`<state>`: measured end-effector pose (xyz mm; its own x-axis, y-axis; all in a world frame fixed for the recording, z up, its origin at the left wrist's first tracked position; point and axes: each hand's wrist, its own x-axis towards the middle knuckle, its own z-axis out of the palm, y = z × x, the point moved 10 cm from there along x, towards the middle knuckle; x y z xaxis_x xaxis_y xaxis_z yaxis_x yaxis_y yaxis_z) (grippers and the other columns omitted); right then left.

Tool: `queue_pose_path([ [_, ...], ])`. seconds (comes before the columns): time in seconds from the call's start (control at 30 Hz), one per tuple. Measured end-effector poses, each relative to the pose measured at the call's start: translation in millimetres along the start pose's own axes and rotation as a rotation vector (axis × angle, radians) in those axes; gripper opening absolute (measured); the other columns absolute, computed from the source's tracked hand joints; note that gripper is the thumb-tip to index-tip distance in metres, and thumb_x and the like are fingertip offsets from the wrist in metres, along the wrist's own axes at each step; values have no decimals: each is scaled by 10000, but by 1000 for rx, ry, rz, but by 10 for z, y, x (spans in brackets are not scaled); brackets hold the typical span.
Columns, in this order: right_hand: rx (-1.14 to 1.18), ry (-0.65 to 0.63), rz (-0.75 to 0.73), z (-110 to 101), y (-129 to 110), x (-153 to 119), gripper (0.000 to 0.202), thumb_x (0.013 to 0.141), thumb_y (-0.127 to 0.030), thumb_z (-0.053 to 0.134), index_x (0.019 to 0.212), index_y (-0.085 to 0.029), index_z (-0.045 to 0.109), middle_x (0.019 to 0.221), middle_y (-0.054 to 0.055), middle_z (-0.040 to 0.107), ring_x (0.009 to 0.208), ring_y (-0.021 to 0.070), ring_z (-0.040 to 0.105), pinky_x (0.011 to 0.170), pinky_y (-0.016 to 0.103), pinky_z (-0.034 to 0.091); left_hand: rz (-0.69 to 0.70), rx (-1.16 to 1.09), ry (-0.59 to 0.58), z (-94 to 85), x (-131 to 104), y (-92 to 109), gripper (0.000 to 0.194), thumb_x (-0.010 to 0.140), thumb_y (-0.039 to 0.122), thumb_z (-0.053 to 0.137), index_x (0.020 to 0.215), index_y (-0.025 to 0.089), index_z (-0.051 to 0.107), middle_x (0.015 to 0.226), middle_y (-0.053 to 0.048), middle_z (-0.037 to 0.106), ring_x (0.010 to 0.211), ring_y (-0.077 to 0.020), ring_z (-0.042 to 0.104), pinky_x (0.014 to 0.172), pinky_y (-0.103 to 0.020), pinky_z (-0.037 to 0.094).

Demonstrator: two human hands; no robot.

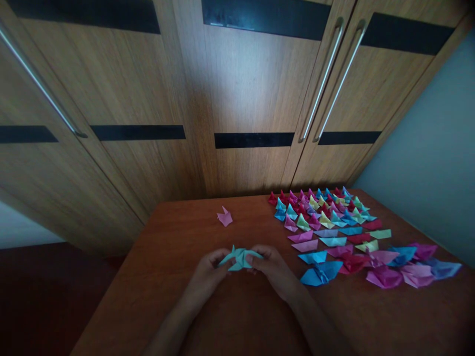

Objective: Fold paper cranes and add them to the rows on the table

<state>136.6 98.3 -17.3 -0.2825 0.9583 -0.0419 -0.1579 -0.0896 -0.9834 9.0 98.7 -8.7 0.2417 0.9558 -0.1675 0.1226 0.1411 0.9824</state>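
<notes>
A light turquoise folded-paper figure, with several pointed ends, is held between both hands above the wooden table. My left hand pinches its left end between thumb and fingers. On the other side, my right hand grips the right end, the thumb lying over the paper. Parts of the fingers behind the figure are hidden. Farther back on the table lies a small pink folded-paper piece, apart from both hands.
Rows of small colourful folded-paper boats fill the table's back right. Nearer stand larger folded pieces, among them a blue one close to my right forearm. A wooden wardrobe rises behind the table, and a pale wall borders the right.
</notes>
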Motion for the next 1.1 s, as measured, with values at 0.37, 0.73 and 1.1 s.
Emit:
queue_pose_path([
  [0.37, 4, 30, 10, -20, 30, 19, 296, 753, -442, 663, 739, -146, 672, 652, -10, 611, 599, 96, 514, 566, 206, 374, 4, -156, -64, 2, -29, -30, 246, 767, 401, 648, 728, 161, 615, 673, 6, 569, 630, -115, 485, 590, -203, 378],
  [0.73, 606, -51, 167, 137, 304, -10, 236, 634, -326, 805, 716, -171, 648, 704, -18, 614, 591, 80, 518, 540, 198, 382, -52, -588, -148, 153, -63, -143, 175, 711, 297, 747, 696, 152, 650, 683, 5, 597, 626, -86, 506, 588, -189, 391],
  [1.1, 663, -82, 123, 148, 194, -31, 221, 673, -355, 786, 731, -177, 668, 689, -14, 595, 580, 75, 487, 532, 190, 368, -54, -689, -183, 188, -86, -99, 229, 679, 341, 777, 672, 137, 674, 606, 12, 579, 570, -73, 484, 570, -183, 395],
])
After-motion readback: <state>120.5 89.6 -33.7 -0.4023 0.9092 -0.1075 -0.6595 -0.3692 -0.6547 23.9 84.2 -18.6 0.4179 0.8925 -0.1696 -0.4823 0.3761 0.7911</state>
